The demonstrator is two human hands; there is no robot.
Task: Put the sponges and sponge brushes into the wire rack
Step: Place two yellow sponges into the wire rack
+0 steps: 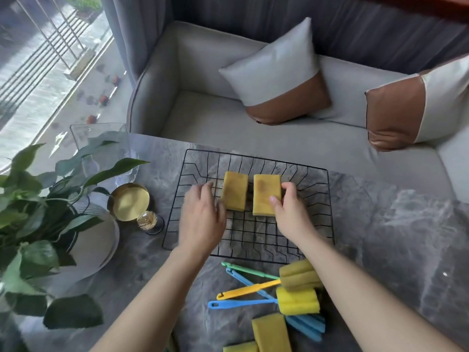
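Yellow sponges lie side by side, a narrow gap apart, on the floor of the black wire rack (327,199), 2 of them, long sides parallel, likely to leave room for more. The right hand (289,212) pinches the right sponge (265,191), thumb on its top face and fingers round its right edge, seemingly squaring it up. The left hand (203,214) hovers with fingers spread and gripping nothing, just beside the left sponge (234,190). On the marble table (396,237) near the person wait the sponge brushes (297,288), handles crossed, and 2 more sponges (271,332).
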